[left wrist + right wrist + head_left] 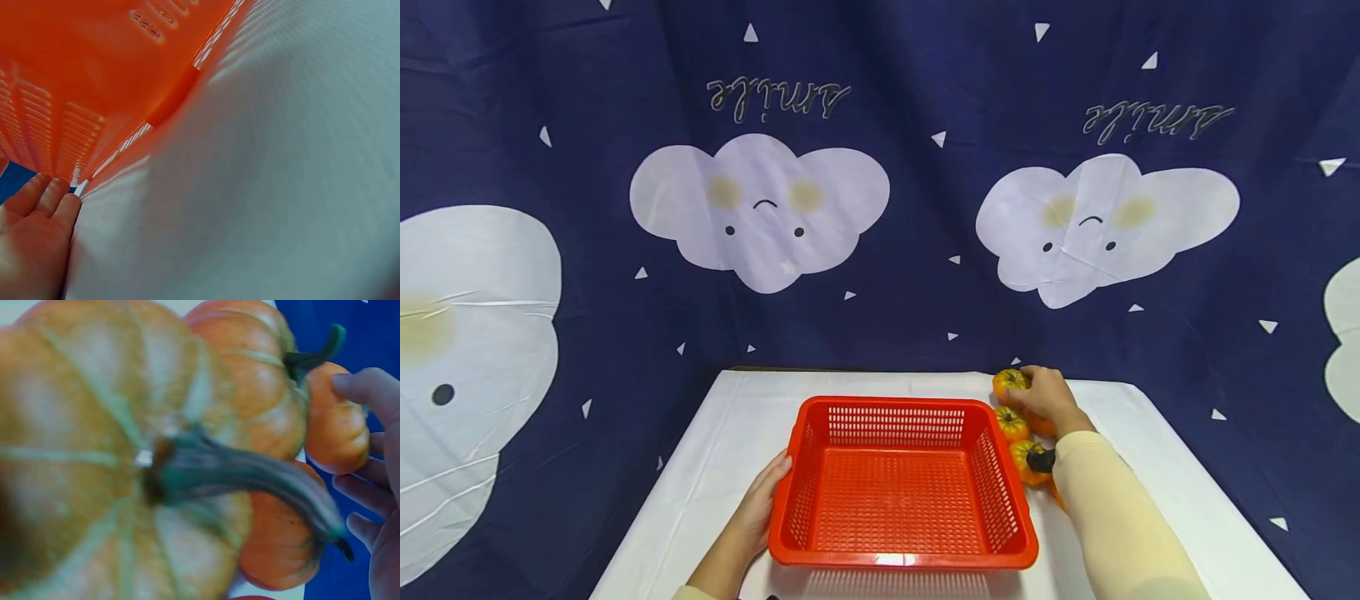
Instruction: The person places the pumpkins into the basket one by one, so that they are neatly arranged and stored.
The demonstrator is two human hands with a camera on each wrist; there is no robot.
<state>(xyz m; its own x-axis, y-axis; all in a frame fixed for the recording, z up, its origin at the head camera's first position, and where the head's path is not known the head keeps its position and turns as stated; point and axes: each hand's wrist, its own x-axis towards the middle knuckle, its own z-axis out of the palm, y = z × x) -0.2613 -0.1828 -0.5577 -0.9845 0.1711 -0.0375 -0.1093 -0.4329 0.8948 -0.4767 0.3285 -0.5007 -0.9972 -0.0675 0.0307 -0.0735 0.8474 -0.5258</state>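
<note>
A red plastic basket (895,402) with slotted walls stands on the table, its floor in full view. My left hand (758,510) lies along its left side, fingertips at the rim; in the left wrist view that hand's straight fingers (51,199) reach the outside of the slotted wall. Beyond the basket's far right corner my right hand (1047,393) grips a small orange pumpkin (331,425), the thumb (359,384) on one side and fingers on the other. Close by are a striped pumpkin (250,369), a lower orange one (281,544) and a large yellowish one (81,419) with a curved dark stem.
Several pumpkins (1011,423) line the basket's right side, partly under my right forearm. White cloth covers the table (700,467). A dark blue curtain (925,317) with clouds hangs right behind the table's far edge.
</note>
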